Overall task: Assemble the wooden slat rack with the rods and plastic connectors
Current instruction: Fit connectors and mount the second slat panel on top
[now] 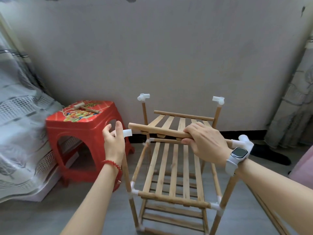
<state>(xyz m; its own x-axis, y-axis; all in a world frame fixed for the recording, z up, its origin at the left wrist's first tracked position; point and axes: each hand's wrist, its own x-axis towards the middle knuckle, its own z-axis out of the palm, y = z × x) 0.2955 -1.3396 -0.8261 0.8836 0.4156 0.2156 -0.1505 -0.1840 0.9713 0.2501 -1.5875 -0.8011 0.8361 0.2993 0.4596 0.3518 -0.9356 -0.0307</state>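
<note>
Nearest you, the rack (171, 192) already stands with its lower slat shelves seated in connectors. Your left hand (112, 141), fingers loosely spread, steadies the near-left connector (127, 133) without gripping. Your right hand (203, 141) curls round the front rod of the top shelf (159, 131), which hangs unseated. All four top corners are left, I judge.

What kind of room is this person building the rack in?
Probably a bedroom at home: a bed with a grey patterned cover stands at the left, a red plastic stool sits on the floor beside it, and a patterned curtain hangs at the right.
</note>
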